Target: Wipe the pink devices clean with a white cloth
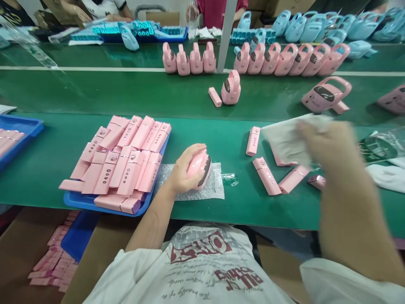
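My left hand (184, 169) is wrapped round a pink rounded device (200, 169) with a dark face, resting it on a sheet of bubble wrap (215, 185) on the green table. My right hand (325, 143) is blurred by motion and lies on a white cloth (284, 141) to the right. Under and beside the cloth lie several loose pink rectangular pieces (267, 175). A blue tray (104, 202) piled with several more pink rectangular pieces (123, 156) stands just left of my left hand.
One pink device with a pink piece (230, 88) stands on the belt beyond. Rows of pink devices (284, 59) and blue devices (316, 25) line the far side. Another blue tray (22, 126) is at the left edge. Other people's arms show at the top.
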The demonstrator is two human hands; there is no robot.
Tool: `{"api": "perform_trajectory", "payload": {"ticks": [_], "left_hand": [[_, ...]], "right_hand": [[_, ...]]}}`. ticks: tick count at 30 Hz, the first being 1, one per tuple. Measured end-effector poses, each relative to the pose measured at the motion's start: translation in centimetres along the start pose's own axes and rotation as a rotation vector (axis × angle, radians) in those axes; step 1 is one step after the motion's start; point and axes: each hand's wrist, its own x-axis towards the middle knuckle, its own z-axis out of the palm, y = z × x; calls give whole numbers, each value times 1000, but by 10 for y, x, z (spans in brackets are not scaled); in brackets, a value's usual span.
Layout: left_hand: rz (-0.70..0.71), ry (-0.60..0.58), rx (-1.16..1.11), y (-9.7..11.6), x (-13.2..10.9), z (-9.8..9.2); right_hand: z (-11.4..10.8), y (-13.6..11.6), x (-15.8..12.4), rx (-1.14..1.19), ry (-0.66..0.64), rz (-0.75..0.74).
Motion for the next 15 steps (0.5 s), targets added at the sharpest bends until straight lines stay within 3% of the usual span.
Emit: {"api": "perform_trajectory", "payload": {"ticks": [1,2,5,7,12,15], "left_hand": [[5,2,-18,-1,0,0],[13,2,-31,-3,-1,1],[36,-1,-39,-5,0,1],[35,10,-49,-5,0,1],[-58,77,-192,-10,-4,4],[-148,129,-284,-13,-7,5]], "right_hand": [[21,-15,-12,124,-142,-82],[43,-28,-23,166,-197,-139],[101,-49,-55,242,-233,-268],[129,-50,-76,416,-229,-502],[162,-37,-123,576,-207,-1029],[168,-31,-128,566,-202,-1327]]}}
